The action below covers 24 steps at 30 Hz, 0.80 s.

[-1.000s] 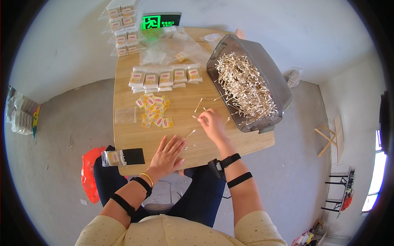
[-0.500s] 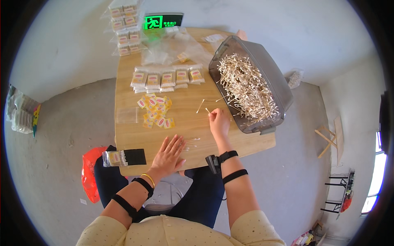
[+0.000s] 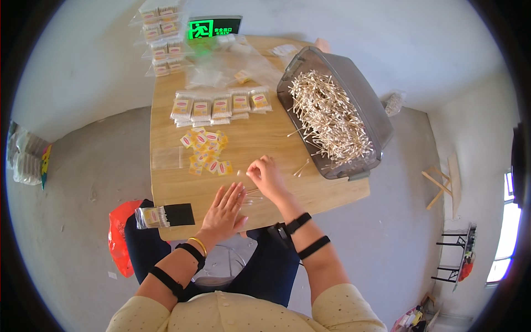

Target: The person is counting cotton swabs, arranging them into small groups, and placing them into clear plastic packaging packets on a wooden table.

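Observation:
My left hand (image 3: 223, 212) lies flat near the table's front edge, fingers stretched out. Several cotton swabs (image 3: 253, 197) stick out from beside and under its fingers. Just beyond it, my right hand (image 3: 266, 177) has its fingertips pinched together, and a white cotton tip shows at them, so it seems to hold a cotton swab. Loose swabs (image 3: 301, 167) rest on the wood between my right hand and a grey plastic bin (image 3: 354, 83), which is tilted and heaped with cotton swabs (image 3: 329, 119). Yellow-and-white paper labels (image 3: 207, 148) lie in a loose pile.
Filled swab packets (image 3: 221, 105) stand in a row behind the labels. A clear bag (image 3: 167, 157) lies at the left. One filled packet (image 3: 152, 217) rests on a black pad (image 3: 181, 214) at the front left corner. Bagged packets (image 3: 160, 33) are stacked at the back.
My right hand has moved left and nearer, from beside the bin to just beyond my left hand. The left hand stays flat in about the same place.

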### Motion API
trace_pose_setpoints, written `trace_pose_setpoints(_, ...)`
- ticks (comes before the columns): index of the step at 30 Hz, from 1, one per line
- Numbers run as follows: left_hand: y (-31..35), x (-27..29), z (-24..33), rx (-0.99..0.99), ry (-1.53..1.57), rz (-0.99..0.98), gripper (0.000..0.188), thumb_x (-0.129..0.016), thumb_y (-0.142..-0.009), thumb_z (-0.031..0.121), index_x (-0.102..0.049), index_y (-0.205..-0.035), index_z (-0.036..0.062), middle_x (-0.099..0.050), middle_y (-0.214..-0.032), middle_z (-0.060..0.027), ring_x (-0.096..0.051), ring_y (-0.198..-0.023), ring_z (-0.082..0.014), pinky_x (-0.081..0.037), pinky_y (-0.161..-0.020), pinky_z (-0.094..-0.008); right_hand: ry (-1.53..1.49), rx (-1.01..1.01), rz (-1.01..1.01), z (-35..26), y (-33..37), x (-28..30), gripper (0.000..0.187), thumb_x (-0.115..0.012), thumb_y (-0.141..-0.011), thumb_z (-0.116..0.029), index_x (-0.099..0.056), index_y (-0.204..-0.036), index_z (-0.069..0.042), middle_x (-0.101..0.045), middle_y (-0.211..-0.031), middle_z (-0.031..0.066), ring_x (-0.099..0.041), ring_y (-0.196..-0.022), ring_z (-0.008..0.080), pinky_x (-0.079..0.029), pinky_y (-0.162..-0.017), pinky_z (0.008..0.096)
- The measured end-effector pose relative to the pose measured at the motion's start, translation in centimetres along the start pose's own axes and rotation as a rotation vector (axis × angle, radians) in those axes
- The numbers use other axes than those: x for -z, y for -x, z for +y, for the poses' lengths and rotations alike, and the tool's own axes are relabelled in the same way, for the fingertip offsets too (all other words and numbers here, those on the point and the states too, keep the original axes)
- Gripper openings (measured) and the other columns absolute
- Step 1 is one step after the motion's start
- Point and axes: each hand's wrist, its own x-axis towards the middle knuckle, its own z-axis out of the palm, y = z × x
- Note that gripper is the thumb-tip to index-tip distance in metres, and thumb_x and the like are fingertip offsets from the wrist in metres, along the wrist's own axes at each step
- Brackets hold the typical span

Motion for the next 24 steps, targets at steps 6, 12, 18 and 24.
trace_pose_setpoints(6, 0.1, 0.7, 0.0, -0.001, -0.037, 0.016, 0.079, -0.054, -0.099, 0.046, -0.028, -0.160, 0.0020, -0.023, -0.169, -0.0140, -0.018, -0.157, -0.0279, -0.012, -0.129, -0.0492, 0.536, 0.119, 0.094, 2.9, 3.2, 9.6, 0.040, -0.070, -0.075, 0.006, -0.066, -0.110, -0.014, -0.056, -0.117, 0.0076, -0.053, -0.115, 0.0325, -0.045, -0.097, 0.0469)
trace_pose_setpoints(12, -0.2, 0.4, 0.3, 0.001, -0.054, -0.007, 0.078, -0.052, -0.100, 0.047, -0.029, -0.159, 0.0020, -0.026, -0.168, -0.0128, -0.018, -0.158, -0.0272, -0.010, -0.129, -0.0492, 0.544, 0.023, -0.029, 4.3, 1.4, 10.8, 0.020, -0.074, -0.080, -0.004, -0.067, -0.096, -0.012, -0.058, -0.107, 0.0065, -0.054, -0.111, 0.0312, -0.045, -0.098, 0.0464)
trace_pose_setpoints(18, -0.2, 0.0, 0.1, -0.010, -0.036, 0.003, 0.078, -0.053, -0.099, 0.046, -0.029, -0.159, 0.0023, -0.028, -0.167, -0.0127, -0.019, -0.157, -0.0275, -0.011, -0.129, -0.0497, 0.270, 0.169, -0.108, 0.1, 0.4, 3.5, 0.010, -0.076, -0.083, -0.012, -0.067, -0.088, -0.013, -0.062, -0.098, 0.0092, -0.059, -0.100, 0.0344, -0.048, -0.090, 0.0467)
trace_pose_setpoints(24, 0.2, 0.4, 0.0, 0.005, -0.041, 0.010, 0.079, -0.054, -0.098, 0.045, -0.027, -0.161, 0.0051, -0.025, -0.168, -0.0122, -0.019, -0.157, -0.0275, -0.012, -0.129, -0.0498, 0.540, -0.210, 0.203, 3.4, -1.9, 10.2, 0.020, -0.068, -0.088, -0.009, -0.063, -0.107, -0.009, -0.064, -0.106, 0.0127, -0.059, -0.112, 0.0349, -0.049, -0.093, 0.0448)
